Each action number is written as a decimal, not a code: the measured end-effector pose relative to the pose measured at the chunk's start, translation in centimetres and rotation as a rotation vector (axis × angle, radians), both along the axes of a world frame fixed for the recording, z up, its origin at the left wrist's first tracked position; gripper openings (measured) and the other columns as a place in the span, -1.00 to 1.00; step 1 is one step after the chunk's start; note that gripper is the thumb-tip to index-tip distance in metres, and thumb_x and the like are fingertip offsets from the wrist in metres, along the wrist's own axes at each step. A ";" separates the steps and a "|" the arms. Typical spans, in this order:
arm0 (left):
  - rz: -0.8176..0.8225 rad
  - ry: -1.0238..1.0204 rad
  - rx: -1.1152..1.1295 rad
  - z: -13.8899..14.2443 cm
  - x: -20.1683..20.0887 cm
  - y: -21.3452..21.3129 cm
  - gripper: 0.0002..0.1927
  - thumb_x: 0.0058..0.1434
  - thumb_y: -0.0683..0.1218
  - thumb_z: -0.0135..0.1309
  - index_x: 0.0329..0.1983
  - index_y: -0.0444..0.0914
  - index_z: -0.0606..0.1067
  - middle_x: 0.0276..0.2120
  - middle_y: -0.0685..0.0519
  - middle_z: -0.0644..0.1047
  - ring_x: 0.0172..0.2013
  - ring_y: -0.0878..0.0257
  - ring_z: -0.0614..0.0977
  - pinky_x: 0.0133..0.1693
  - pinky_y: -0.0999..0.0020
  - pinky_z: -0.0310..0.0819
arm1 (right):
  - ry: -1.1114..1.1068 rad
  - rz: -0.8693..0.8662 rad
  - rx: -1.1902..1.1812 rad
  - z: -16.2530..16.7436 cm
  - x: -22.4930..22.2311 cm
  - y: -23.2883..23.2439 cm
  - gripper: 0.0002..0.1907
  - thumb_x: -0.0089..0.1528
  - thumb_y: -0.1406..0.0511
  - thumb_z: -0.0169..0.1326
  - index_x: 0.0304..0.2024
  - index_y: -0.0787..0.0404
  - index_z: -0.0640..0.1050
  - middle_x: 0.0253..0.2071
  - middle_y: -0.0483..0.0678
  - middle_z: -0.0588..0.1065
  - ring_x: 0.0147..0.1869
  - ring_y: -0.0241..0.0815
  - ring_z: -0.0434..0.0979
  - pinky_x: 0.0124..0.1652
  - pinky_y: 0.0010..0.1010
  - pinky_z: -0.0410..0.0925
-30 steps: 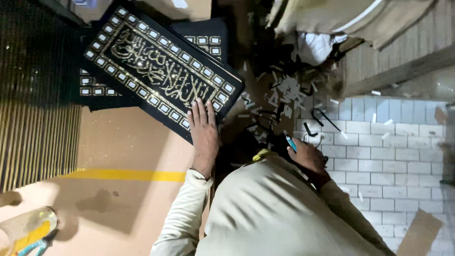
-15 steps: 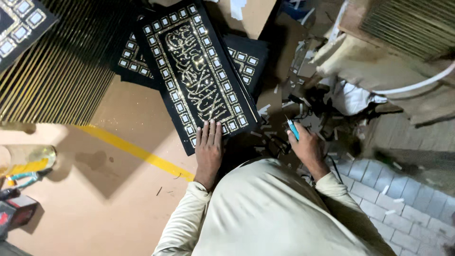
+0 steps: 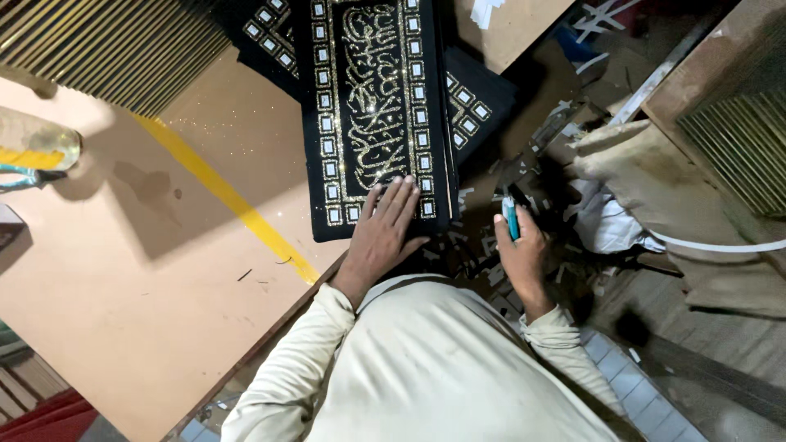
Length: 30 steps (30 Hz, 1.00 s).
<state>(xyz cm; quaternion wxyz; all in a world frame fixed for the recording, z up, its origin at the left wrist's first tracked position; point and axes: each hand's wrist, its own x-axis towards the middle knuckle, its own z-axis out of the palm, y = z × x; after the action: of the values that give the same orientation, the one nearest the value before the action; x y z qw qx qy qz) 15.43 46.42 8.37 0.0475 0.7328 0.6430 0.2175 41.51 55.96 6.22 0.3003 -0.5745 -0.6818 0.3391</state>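
A long black panel [image 3: 372,98] with glittering gold script and a border of small white squares lies on a tan board. My left hand [image 3: 386,233] rests flat on the panel's near end, fingers spread over its lower border. To the right, my right hand [image 3: 520,254] is closed around a blue-handled cutter [image 3: 511,218], its tip pointing away from me over a dark spot littered with pale offcuts. My light sleeves and shirt fill the bottom of the view.
More black bordered panels [image 3: 479,102] lie under and beside the top one. A yellow stripe [image 3: 225,196] crosses the tan board [image 3: 123,286]. Ribbed gold-lined strips [image 3: 123,41] sit at upper left, a clear bottle [image 3: 41,147] at left, crumpled cloth and sacking [image 3: 647,180] at right, tiled floor [image 3: 622,376] below.
The view has swung, so the panel now runs nearly straight up the frame. My left hand stays flat on its near end; my right hand keeps the cutter.
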 end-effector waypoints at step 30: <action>0.078 -0.050 0.047 0.8 -4.2 -4.6 -0.01 0.08 0.30 0.17 0.35 -0.48 0.24 0.34 -0.29 0.28 0.34 -0.14 0.27 0.30 -0.07 0.05 | 0.464 0.328 -0.262 0.9 -5.1 -1.6 -0.72 0.41 0.28 0.04 0.12 0.31 0.47 -0.25 -0.09 0.56 -0.43 -0.44 0.47 -0.40 -0.55 0.41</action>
<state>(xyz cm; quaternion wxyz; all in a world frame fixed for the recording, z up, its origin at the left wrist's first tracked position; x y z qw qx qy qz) 11.24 41.86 9.16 0.0377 0.7026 0.6643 0.2523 36.40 54.31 7.08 0.3127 -0.3980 -0.6292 0.5899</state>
